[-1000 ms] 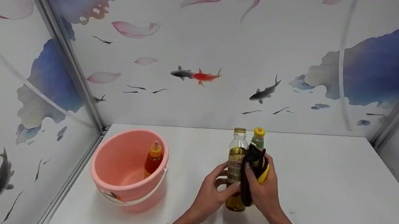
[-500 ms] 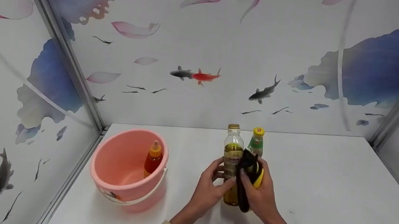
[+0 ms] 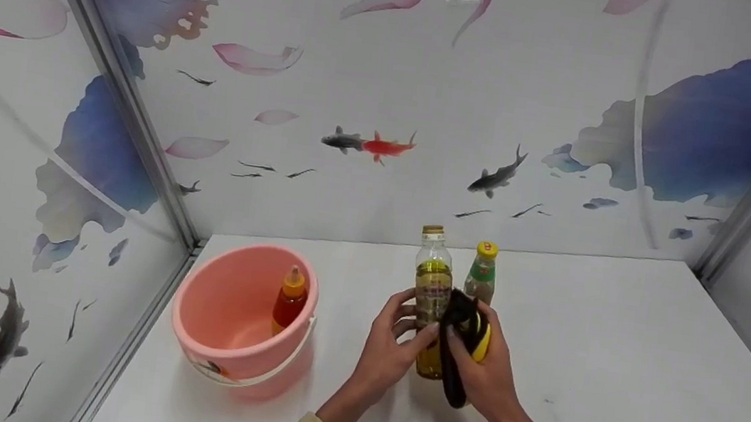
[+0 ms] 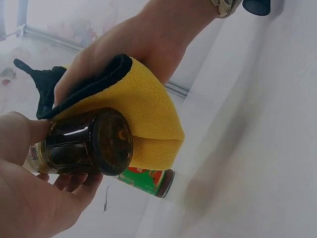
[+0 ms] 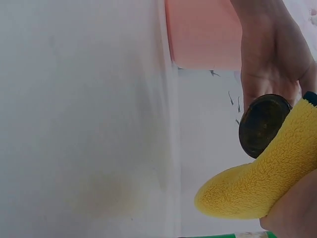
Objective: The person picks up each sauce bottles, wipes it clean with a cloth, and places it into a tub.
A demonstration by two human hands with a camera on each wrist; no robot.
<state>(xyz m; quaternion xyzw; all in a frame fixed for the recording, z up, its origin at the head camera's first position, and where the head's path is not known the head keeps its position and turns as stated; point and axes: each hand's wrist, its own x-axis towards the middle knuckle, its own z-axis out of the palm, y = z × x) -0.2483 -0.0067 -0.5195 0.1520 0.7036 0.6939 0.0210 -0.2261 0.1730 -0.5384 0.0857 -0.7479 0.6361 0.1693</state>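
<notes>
A tall clear bottle of yellow-green oil with a gold cap (image 3: pixel 433 283) is held up off the table, its base showing in both wrist views. My left hand (image 3: pixel 387 349) grips it from the left, fingers behind and thumb in front. On its right side my right hand (image 3: pixel 496 369) holds a folded towel (image 4: pixel 151 106), yellow with black edging, against the bottle. Seen from the left wrist, the towel covers part of the dark-looking lower bottle. Just beyond the right hand stands a smaller bottle with a yellow cap and green label (image 3: pixel 480 278), its lower part hidden.
Left of the hands, a pink bucket (image 3: pixel 211 298) with a white handle stands on the white table (image 3: pixel 621 370). Inside it is a squeeze bottle (image 3: pixel 289 306) with a yellow-orange top and red-brown contents. Printed wall panels (image 3: pixel 376 204) enclose the back and sides.
The oil bottle has shifted left and higher in the head view, both hands moving with it. The towel has come lower along the bottle, and more of the green-labelled bottle shows.
</notes>
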